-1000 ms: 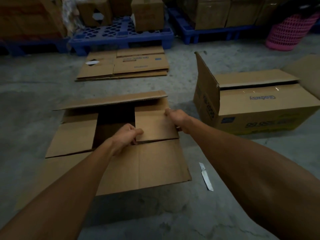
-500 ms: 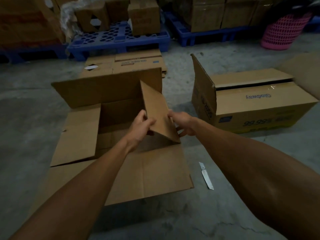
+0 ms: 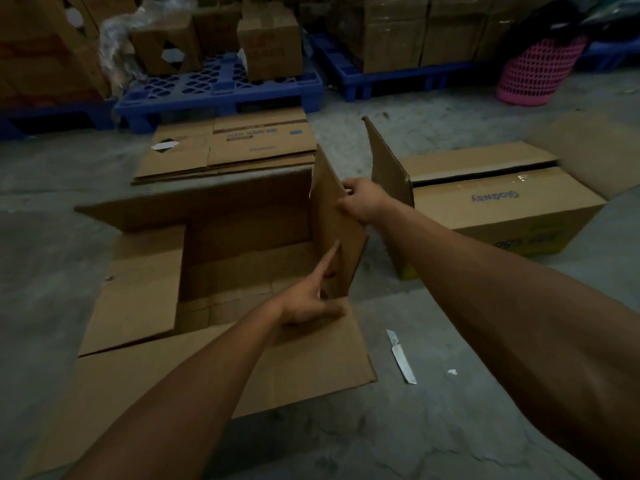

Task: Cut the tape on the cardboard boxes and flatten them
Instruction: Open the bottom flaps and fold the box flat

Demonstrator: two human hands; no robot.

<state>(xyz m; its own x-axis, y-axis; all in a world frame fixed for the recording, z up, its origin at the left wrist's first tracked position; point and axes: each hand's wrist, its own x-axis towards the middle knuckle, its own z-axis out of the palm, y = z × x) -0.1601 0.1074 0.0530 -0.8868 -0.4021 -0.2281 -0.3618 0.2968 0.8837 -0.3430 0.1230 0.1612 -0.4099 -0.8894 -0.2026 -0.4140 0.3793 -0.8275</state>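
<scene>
Two hands work one open box [image 3: 221, 251] on the concrete floor [image 3: 52, 258], head view only. A second ago this box lay nearly collapsed with its right inner flap [image 3: 337, 233] folded down flat; now the far wall stands up and that flap is raised on edge. Judgement: the box is being squared open, probably to reach the remaining taped seam or to re-fold it the proper way, so flattening of this one is not finished.

Right hand [image 3: 362, 202]: fingers curled over the flap's top edge, clamped on it. Left hand [image 3: 308, 304]: fingers straight, index extended along the flap's inner face near its base, pressing, not gripping.

Counts:
- Boxes in work area: two. The open box under the hands; a second box [image 3: 498, 216], printed, just right of it, flaps open, still full height.
- Flattened cardboard: one stack [image 3: 225, 150] beyond the open box; number of sheets in it cannot be told.
- Knife [image 3: 401, 356]: one, lying on the floor just right of the near flap, untouched.
- Blue pallets [image 3: 218, 88]: at least two, loaded with further cartons, well back.
- Pink basket [image 3: 540, 77]: one, far right.
</scene>
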